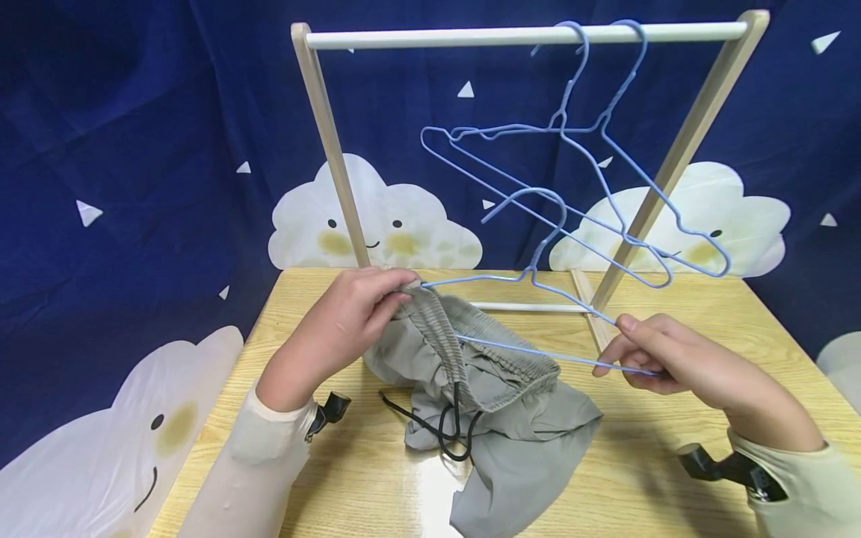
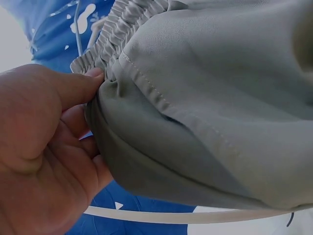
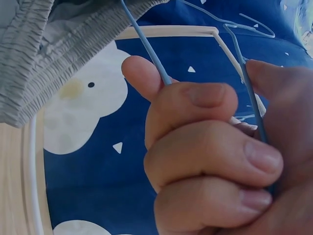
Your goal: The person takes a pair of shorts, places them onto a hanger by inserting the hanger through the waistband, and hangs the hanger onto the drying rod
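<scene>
Grey shorts [image 1: 518, 441] with a gathered elastic waistband and a black drawstring [image 1: 440, 430] hang from my left hand [image 1: 343, 329], their lower part lying on the table. That hand pinches the waistband [image 2: 105, 54] at one side between thumb and fingers. My right hand [image 1: 673, 355] grips a blue wire hanger [image 1: 538, 350] by its right end, fingers curled round the wire [image 3: 146, 46]. The hanger's left end lies inside the waist opening, against the waistband near my left fingertips; its hook points up and left. The shorts' right waist side hangs loose, apart from my right hand.
Behind stands a rack with a white top rail [image 1: 430, 39] and wooden posts. Two more blue hangers [image 1: 605, 119] hang on its right half. Beneath is a wooden table [image 1: 323, 478]; a dark blue curtain [image 1: 134, 149] with cloud prints covers the back.
</scene>
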A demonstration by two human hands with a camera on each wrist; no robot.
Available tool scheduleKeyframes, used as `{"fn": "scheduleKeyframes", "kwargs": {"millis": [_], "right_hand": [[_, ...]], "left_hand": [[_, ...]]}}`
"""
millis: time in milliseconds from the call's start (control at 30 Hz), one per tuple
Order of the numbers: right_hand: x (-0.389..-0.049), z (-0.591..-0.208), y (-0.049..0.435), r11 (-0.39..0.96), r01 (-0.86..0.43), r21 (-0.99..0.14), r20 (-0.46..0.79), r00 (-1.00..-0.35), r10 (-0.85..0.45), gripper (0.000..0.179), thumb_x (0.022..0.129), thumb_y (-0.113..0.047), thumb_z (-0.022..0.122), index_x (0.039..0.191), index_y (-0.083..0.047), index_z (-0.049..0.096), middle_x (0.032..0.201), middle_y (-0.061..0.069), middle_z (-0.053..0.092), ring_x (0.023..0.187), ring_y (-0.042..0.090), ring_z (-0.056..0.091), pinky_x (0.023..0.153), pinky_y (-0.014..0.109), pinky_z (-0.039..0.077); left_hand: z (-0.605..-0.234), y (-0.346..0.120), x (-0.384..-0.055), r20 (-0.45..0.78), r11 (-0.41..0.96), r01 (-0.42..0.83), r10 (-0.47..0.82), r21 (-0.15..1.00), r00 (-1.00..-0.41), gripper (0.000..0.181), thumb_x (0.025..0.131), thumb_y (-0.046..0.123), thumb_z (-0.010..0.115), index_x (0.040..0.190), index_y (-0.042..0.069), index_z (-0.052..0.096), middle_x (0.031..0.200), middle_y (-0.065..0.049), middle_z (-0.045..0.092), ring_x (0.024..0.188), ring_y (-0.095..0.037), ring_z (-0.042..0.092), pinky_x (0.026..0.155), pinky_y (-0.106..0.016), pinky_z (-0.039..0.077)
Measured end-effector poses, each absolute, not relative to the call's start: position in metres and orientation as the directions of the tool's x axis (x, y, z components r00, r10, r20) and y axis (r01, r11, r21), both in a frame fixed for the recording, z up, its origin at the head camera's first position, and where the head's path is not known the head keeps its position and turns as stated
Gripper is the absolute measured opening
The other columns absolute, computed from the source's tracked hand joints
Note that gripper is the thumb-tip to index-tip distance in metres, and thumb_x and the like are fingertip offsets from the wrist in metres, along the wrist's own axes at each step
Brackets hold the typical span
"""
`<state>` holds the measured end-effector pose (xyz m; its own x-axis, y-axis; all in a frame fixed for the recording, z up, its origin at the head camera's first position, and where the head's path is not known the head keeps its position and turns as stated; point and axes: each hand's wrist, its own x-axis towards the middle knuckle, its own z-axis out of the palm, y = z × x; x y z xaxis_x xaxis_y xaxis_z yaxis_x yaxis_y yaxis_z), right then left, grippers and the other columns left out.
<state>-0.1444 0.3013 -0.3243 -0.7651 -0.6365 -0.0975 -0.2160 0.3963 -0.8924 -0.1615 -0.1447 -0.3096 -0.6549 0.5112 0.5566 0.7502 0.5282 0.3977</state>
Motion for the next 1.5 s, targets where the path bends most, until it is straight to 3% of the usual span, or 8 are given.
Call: {"fn": "scheduleKeyframes", "kwargs": {"millis": [200,500,900,1067,1500], "right_hand": [[-0.144,-0.327,0.295,0.375,-0.211,-0.903,-0.091,-0.759,-0.645,0.066,0.120,-0.022,0.019,0.103,-0.004,0.080,0.063,0.020,0.028,0.044,0.028,0.019,0.036,0.021,0.026],[-0.145,-0.331,0.286,0.389,-0.171,-0.905,-0.121,-0.774,-0.622,0.064,0.120,-0.024,0.023,0.102,0.000,0.080,0.062,0.017,0.026,0.046,0.010,0.024,0.038,0.021,0.028],[-0.146,-0.341,0.277,0.331,-0.199,-0.922,-0.070,-0.755,-0.651,0.063,0.120,-0.020,0.023,0.103,0.001,0.080,0.060,0.018,0.026,0.043,0.018,0.023,0.036,0.024,0.028],[-0.145,-0.341,0.272,0.332,-0.197,-0.923,-0.070,-0.761,-0.645,0.062,0.120,-0.021,0.025,0.102,0.000,0.081,0.058,0.014,0.026,0.044,0.016,0.023,0.036,0.022,0.028],[-0.145,-0.344,0.263,0.302,-0.225,-0.927,-0.035,-0.747,-0.664,0.061,0.120,-0.018,0.027,0.098,-0.004,0.083,0.056,0.019,0.028,0.044,0.005,0.028,0.035,0.021,0.024]], "left_hand": [[-0.309,-0.144,-0.161,0.555,0.541,0.745,0.508,0.390,-0.659,0.022,0.102,0.005,0.073,0.124,0.004,0.077,0.103,-0.006,0.079,0.082,-0.014,0.064,0.076,-0.034,0.058],[-0.310,-0.141,-0.161,0.561,0.524,0.765,0.528,0.376,-0.637,0.021,0.102,0.005,0.074,0.122,0.004,0.077,0.104,-0.005,0.079,0.085,-0.015,0.066,0.080,-0.036,0.060],[-0.311,-0.138,-0.160,0.571,0.515,0.780,0.541,0.356,-0.618,0.020,0.101,0.006,0.075,0.121,0.004,0.077,0.107,-0.006,0.080,0.094,-0.019,0.072,0.088,-0.038,0.062],[-0.312,-0.136,-0.159,0.570,0.520,0.784,0.549,0.340,-0.611,0.020,0.101,0.006,0.075,0.121,0.003,0.077,0.105,-0.005,0.080,0.093,-0.020,0.071,0.087,-0.038,0.061],[-0.312,-0.131,-0.155,0.538,0.522,0.778,0.569,0.349,-0.623,0.020,0.103,0.005,0.072,0.123,0.004,0.076,0.107,-0.005,0.080,0.093,-0.017,0.073,0.085,-0.035,0.063]]}}
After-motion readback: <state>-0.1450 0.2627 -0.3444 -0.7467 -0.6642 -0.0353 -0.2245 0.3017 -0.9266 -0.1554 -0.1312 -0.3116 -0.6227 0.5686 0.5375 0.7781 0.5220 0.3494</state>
